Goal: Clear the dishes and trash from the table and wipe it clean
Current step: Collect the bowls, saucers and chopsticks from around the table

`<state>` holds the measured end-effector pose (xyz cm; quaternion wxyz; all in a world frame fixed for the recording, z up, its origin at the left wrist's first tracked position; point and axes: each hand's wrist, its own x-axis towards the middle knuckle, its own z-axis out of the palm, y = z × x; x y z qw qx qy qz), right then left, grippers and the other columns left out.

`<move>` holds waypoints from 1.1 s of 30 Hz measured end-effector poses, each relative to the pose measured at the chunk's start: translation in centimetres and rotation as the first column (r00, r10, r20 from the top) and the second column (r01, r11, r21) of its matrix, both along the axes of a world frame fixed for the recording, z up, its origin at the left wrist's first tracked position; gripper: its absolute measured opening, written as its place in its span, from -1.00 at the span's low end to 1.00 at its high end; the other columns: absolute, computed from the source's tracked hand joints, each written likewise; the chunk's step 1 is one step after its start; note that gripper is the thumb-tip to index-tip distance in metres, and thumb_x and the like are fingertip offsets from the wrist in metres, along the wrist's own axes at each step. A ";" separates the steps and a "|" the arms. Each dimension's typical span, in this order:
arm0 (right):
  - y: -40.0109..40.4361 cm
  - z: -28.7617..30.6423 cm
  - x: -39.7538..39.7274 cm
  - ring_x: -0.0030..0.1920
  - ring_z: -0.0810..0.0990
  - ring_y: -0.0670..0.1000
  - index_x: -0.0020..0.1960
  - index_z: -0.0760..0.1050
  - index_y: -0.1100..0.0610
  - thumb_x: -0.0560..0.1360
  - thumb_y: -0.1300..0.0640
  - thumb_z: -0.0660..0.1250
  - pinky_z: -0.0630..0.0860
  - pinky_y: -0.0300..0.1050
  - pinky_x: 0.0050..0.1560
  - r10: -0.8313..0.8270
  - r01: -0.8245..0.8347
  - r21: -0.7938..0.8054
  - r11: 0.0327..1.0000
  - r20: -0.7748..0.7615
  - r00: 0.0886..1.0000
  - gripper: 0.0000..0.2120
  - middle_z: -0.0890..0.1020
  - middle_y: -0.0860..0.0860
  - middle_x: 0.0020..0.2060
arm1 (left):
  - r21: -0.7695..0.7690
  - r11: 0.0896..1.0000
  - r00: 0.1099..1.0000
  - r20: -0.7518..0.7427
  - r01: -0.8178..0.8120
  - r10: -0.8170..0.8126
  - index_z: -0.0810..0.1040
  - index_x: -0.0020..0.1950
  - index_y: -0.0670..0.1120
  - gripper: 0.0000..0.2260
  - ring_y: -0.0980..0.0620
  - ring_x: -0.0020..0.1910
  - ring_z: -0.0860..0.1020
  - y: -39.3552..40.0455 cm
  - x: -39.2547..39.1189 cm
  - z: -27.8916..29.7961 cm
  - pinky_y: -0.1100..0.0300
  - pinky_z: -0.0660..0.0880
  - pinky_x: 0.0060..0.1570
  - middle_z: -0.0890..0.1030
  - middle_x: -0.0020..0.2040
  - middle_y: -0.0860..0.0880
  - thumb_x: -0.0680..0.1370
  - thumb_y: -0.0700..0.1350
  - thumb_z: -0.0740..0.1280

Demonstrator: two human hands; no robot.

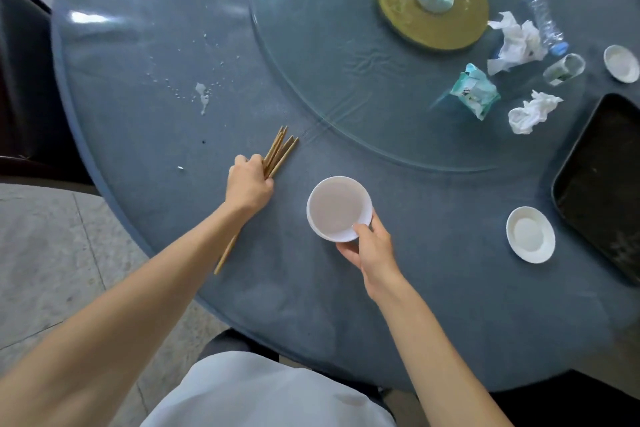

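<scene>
Blue-clothed round table, glass turntable; grey tiled floor

We find no text we can read, print on the teal tissue packet too blurred for us, label on the tipped glass too small to make out

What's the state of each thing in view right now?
left hand: grips the chopsticks in a bundle
right hand: holds the white bowl, upright
small dish: upright on the table, untouched
far dish: upright, untouched
glass: lying on its side
water bottle: lying down, capped
napkins: crumpled
black tray: flat on the table
spill: not wiped
</scene>
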<state>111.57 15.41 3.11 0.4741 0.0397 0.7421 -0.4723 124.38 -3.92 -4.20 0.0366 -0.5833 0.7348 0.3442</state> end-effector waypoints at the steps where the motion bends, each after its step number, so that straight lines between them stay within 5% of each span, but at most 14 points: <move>1: 0.0 -0.1 0.1 0.25 0.60 0.04 0.36 0.52 -0.14 0.62 0.32 0.12 0.64 -0.28 -0.20 -0.011 0.011 0.001 1.000 0.006 1.000 -0.51 0.60 -0.02 0.24 | -0.003 1.000 1.000 0.007 0.012 -0.012 0.46 0.12 -0.22 -0.78 -0.33 0.11 0.48 -0.1 -0.2 -0.1 -0.06 0.43 0.10 0.45 0.13 -0.28 0.54 -0.16 0.35; 10: -0.2 -1.5 -0.1 0.06 0.66 0.06 0.48 0.40 -0.18 0.62 0.11 0.26 0.70 -0.08 -0.08 -0.040 0.039 0.071 0.997 0.023 0.999 -0.54 0.59 0.01 0.21 | -0.032 0.998 0.990 0.131 0.056 -0.051 0.40 0.01 -0.21 -0.80 -0.27 0.04 0.54 -0.6 -1.5 0.0 0.01 0.45 -0.15 0.56 0.03 -0.25 0.45 -0.22 0.35; 18: -0.7 -3.0 0.6 0.09 0.71 0.12 0.42 0.40 -0.10 0.62 0.14 0.29 0.71 -0.01 0.00 -0.097 0.095 0.025 0.995 0.131 0.987 -0.61 0.62 0.06 0.23 | -0.053 0.988 0.965 0.228 0.147 -0.132 0.53 0.16 -0.27 -0.72 -0.32 0.15 0.54 0.2 -2.0 -0.3 -0.07 0.52 0.08 0.56 0.14 -0.27 0.49 -0.18 0.33; 22: -0.4 -3.3 0.7 0.05 0.72 0.10 0.40 0.47 -0.07 0.60 0.24 0.31 0.69 -0.01 0.06 -0.171 0.185 -0.053 0.981 0.204 0.964 -0.58 0.66 0.08 0.20 | -0.061 0.985 0.974 0.169 0.164 -0.152 0.44 0.12 -0.24 -0.80 -0.37 0.13 0.53 0.6 -1.5 -0.5 -0.13 0.48 0.06 0.52 0.15 -0.28 0.57 -0.14 0.26; 26: 0.4 -3.1 0.9 0.23 0.67 0.14 0.38 0.52 -0.04 0.56 0.31 0.29 0.67 0.02 0.13 -0.241 0.268 -0.090 0.959 0.235 0.942 -0.54 0.65 0.10 0.25 | 0.021 0.980 0.975 0.102 0.198 -0.199 0.31 0.01 -0.19 -0.87 -0.38 0.01 0.55 0.5 -1.0 -0.4 -0.06 0.43 -0.08 0.54 0.03 -0.29 0.64 -0.13 0.14; 33: 4.5 -1.4 1.3 0.18 0.68 0.11 0.38 0.51 0.02 0.57 0.33 0.27 0.67 0.05 0.16 -0.338 0.371 -0.096 0.923 0.252 0.907 -0.56 0.64 0.11 0.23 | 0.136 0.986 0.981 -0.177 0.099 -0.074 0.30 -0.25 -0.12 -0.67 -0.15 -0.34 0.41 2.9 -0.6 1.5 0.08 0.32 -0.31 0.43 -0.38 -0.07 0.66 0.01 0.18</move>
